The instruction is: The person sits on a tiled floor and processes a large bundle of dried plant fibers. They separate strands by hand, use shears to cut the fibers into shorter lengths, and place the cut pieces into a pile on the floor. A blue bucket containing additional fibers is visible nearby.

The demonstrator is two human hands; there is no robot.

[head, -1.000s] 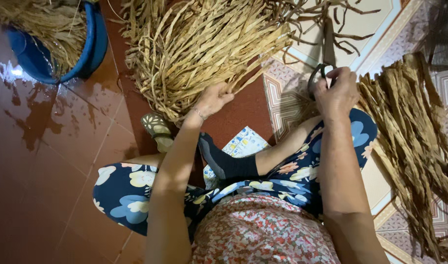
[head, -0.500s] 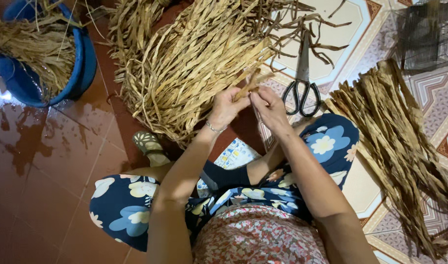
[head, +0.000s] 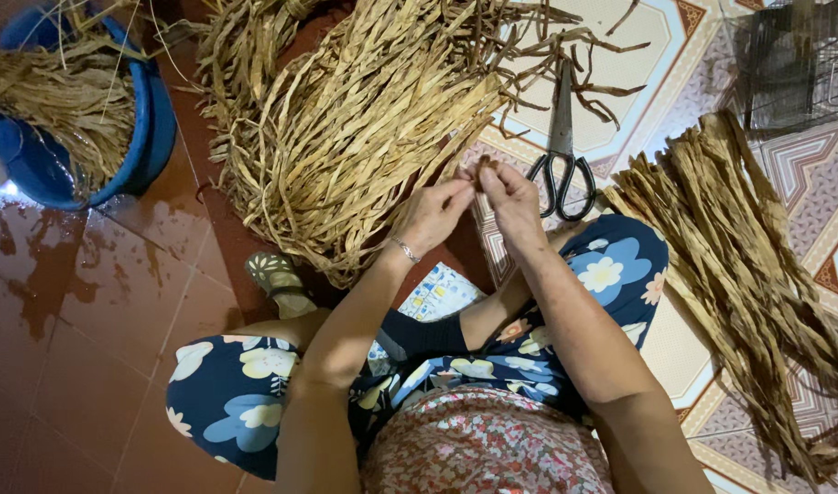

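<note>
My left hand (head: pixel 434 212) and my right hand (head: pixel 510 203) meet just below the big heap of dried straw-coloured strips (head: pixel 364 119). Both pinch the near end of one dried strip (head: pixel 479 168) between fingertips, the hands almost touching. Black-handled scissors (head: pixel 562 155) lie on the patterned tile just right of my right hand, untouched. I sit on the floor with knees apart in dark floral trousers.
A blue basin (head: pixel 144 137) with wet fibre stands at the upper left on wet red tiles. A second bundle of dried strips (head: pixel 757 274) lies at the right. A dark wire cage (head: pixel 794 55) is at the upper right. A sandalled foot (head: pixel 274 277) rests near the heap.
The scissors have been put down on the tile. My right hand came left and both hands closed on one strip's end at the heap's edge.
</note>
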